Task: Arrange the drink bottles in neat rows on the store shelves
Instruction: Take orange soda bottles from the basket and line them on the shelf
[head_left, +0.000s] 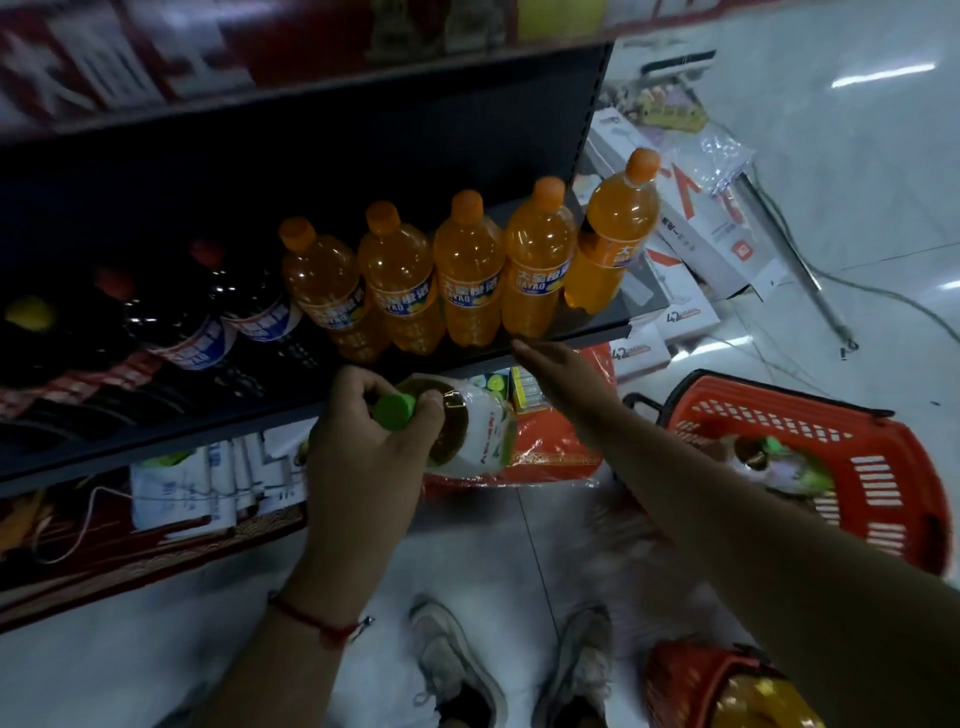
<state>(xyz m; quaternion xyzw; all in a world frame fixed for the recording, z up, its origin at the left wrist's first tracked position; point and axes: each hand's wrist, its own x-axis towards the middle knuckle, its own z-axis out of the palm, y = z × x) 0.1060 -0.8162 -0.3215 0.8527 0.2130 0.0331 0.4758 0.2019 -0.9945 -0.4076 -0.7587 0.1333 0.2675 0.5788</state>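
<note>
A green-capped tea bottle is gripped at the neck by the left hand, just below the shelf edge. The right hand, fingers straight and released, reaches toward five orange soda bottles in a row on the shelf. A red basket sits on the floor at right.

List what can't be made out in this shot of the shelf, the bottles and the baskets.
All head view.
- Dark bottles left of the orange bottles: shelf shadow hides labels and count.
- Green-capped bottle gripped by the left hand: fingers cover the neck; label print too small.
- Red basket contents: blurred, partly behind the right forearm.
- Right hand: whether it touches the shelf edge is unclear.
- Second basket: cut off by the bottom edge.
</note>
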